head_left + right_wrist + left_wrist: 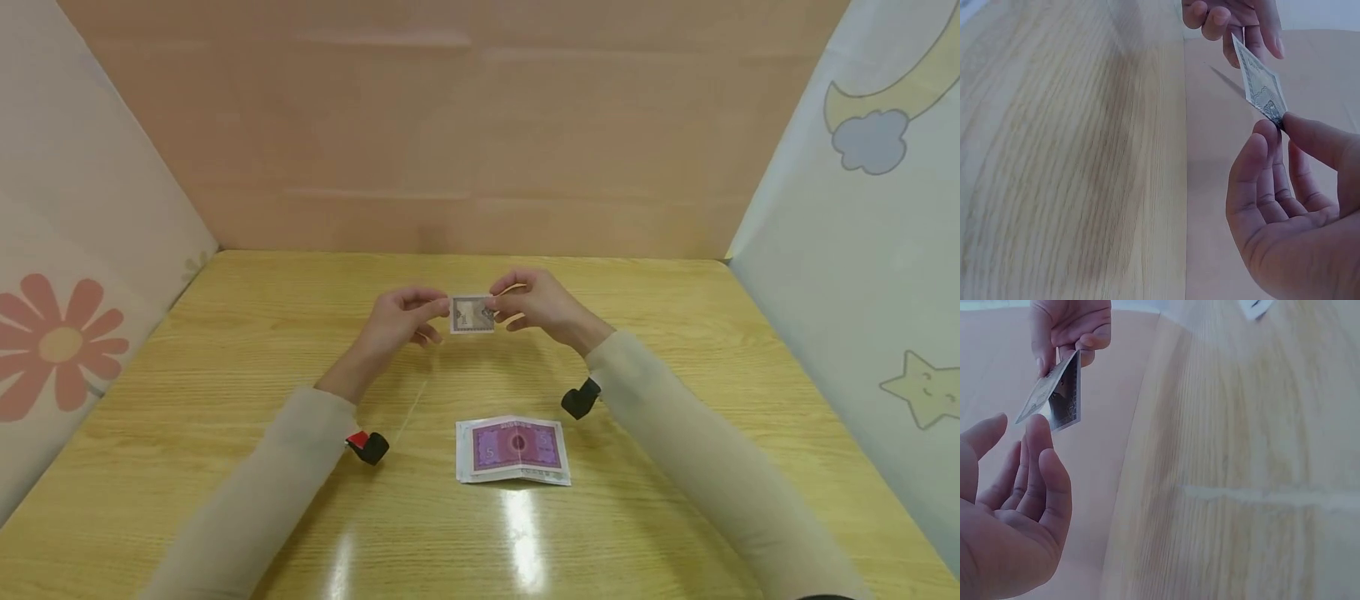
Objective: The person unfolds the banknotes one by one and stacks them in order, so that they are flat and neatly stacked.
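A small folded banknote [472, 315], grey-brown with a pale border, is held up over the far part of the table. My right hand [543, 308] pinches its right end between thumb and index finger, clearest in the right wrist view, where the printed face of the banknote [1263, 84] shows. At the other end is my left hand [401, 321]; in the left wrist view its thumb stands apart from the fingers [1054, 481], and an index fingertip is at the note's edge. Whether that fingertip touches cannot be told. The note's two halves spread in a narrow V.
Nearer the body, a purple banknote [517, 446] marked 5, creased down its middle, lies on other paper notes [464, 454]. The wooden table [225, 333] meets a peach back wall [450, 125] and patterned side walls. Small black devices [580, 400] sit at both wrists.
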A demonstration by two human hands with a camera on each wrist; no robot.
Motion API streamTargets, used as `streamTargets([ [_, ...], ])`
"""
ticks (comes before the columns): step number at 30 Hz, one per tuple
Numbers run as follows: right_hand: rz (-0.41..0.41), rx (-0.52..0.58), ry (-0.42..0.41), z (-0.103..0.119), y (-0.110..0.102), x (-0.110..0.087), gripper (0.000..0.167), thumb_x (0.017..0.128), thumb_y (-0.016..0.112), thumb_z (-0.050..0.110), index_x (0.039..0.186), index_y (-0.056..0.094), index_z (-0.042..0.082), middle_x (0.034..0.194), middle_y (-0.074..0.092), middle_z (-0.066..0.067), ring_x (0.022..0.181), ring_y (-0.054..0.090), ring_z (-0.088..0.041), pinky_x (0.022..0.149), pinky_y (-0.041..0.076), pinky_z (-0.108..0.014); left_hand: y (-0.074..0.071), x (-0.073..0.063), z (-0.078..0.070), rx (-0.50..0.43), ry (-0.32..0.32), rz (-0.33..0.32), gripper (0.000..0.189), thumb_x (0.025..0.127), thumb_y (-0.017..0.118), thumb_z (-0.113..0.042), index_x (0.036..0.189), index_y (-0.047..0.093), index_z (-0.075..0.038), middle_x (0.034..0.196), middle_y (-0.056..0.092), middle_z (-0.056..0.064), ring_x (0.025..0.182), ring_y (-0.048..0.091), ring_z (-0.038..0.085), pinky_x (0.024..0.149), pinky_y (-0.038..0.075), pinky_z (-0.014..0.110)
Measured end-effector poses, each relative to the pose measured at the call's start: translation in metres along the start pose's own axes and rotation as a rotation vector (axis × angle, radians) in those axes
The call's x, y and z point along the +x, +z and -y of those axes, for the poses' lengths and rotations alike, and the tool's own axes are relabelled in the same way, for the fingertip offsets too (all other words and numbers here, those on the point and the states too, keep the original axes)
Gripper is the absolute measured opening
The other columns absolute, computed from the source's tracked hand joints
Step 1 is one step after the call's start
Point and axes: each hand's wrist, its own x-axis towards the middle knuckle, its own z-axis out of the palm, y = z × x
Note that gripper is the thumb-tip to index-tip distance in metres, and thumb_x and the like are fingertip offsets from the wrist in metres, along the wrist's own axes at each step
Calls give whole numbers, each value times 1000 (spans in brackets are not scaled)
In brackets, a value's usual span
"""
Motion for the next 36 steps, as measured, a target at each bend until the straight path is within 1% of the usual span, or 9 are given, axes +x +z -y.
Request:
streamTargets([
  [4, -1, 4, 5, 0, -1, -8, 21, 95, 70, 8, 112, 61, 1, 106, 70, -16, 102, 63, -42, 80, 58, -43, 4, -2, 0, -6, 1, 32, 31, 97, 71, -28, 119, 69, -7, 109, 70, 11, 65, 66, 20, 60, 53, 28],
  [8, 15, -5, 5, 1, -1, -15, 21, 95, 70, 9, 112, 60, 1, 107, 70, -16, 99, 64, -38, 78, 58, -43, 11, -5, -3, -6, 2, 54, 27, 97, 70, -24, 116, 70, -5, 109, 69, 12, 60, 62, 18, 53, 47, 24],
  [12, 19, -20, -8, -1, -3, -20, 21, 96, 70, 9, 112, 60, 1, 107, 70, -17, 98, 64, -38, 75, 58, -40, 17, -8, -9, 1, 0, 60, 23, 97, 70, -21, 112, 71, -3, 109, 68, 12, 56, 58, 16, 51, 44, 23],
  [17, 46, -35, -40, -4, -9, -27, 24, 95, 70, 12, 113, 60, 1, 108, 69, -16, 103, 62, -43, 76, 58, -42, 22, -11, -15, 22, 8, 62, 20, 96, 71, -17, 110, 72, -2, 104, 70, 12, 55, 57, 15, 50, 43, 23],
  [21, 68, -43, -80, -6, -17, -33, 26, 97, 69, 18, 116, 61, 2, 110, 67, -15, 101, 62, -39, 78, 57, -42, 23, -13, -17, 54, 19, 65, 18, 96, 71, -16, 108, 73, -2, 100, 71, 11, 55, 57, 15, 49, 43, 23],
  [26, 51, -33, -131, -7, -25, -35, 29, 102, 62, 27, 116, 66, 2, 113, 67, -15, 105, 61, -35, 81, 55, -39, 20, -16, -18, 83, 20, 83, 15, 97, 70, -17, 105, 74, -5, 100, 71, 10, 57, 57, 15, 51, 44, 24],
  [30, 79, -55, -165, -8, -23, -32, 35, 104, 57, 35, 114, 69, 3, 117, 68, -12, 111, 60, -29, 86, 52, -39, 19, -19, -17, 99, 25, 111, 15, 97, 70, -17, 105, 74, -5, 100, 70, 11, 60, 57, 17, 53, 45, 25],
  [31, 92, -56, -170, -9, -22, -30, 37, 104, 56, 36, 113, 70, 3, 118, 67, -12, 112, 59, -29, 88, 52, -41, 20, -19, -17, 102, 27, 121, 15, 97, 69, -17, 105, 74, -5, 100, 70, 11, 60, 57, 17, 53, 45, 26],
  [36, 120, -62, -162, -12, -14, -26, 41, 105, 53, 40, 112, 73, 5, 120, 68, -10, 114, 58, -27, 90, 49, -41, 23, -20, -17, 107, 29, 165, 16, 98, 69, -18, 106, 74, -6, 101, 69, 10, 64, 58, 19, 56, 45, 27],
])
